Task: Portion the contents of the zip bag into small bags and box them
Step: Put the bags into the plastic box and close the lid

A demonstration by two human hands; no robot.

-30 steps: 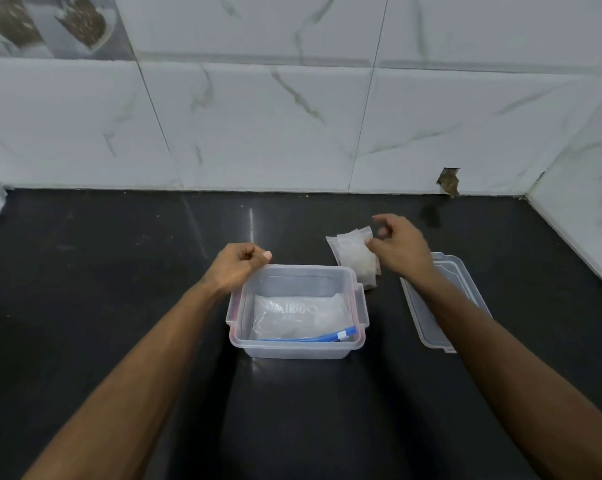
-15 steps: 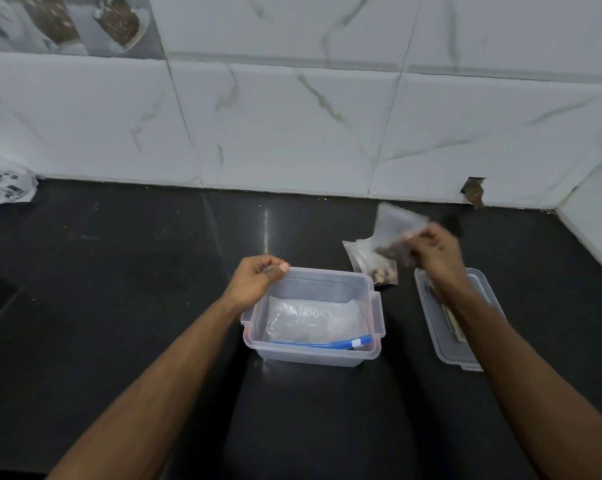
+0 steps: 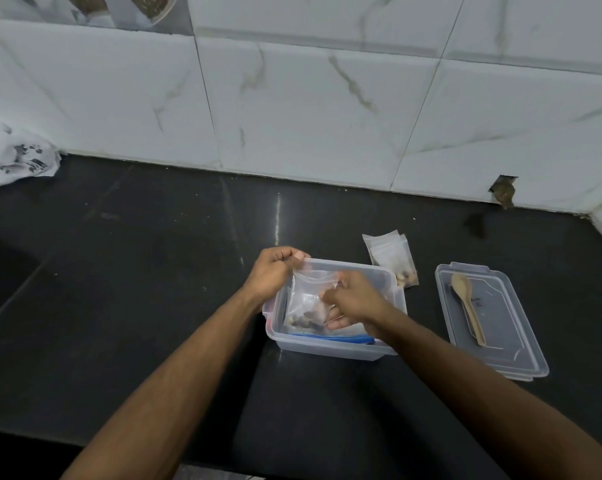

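**Clear plastic bag held over the open box**

Clear plastic is most of what lies on the black counter. A see-through box stands open near the middle, with a flat zip bag showing a blue strip along the near side of its floor. Over the box, both hands hold one small bag, which hangs upright with dark and pale bits gathered at its bottom.

Left hand is curled into a loose fist at the far left corner of the box, thumb and fingers pinching the bag's top left corner. Right hand is at the bag's right edge, fingers bent and pinching the top right corner; the view is blurred there, so the exact grip is hard to make out, and the lower fingers seem to reach down inside the box.

Just beyond the box's far right corner lies a small stack of filled small bags, flat on the counter. To the right, well clear of the box, its lid rests upside down with a wooden spoon lying in it. A white patterned cloth sits at the far left against the marbled wall tiles.
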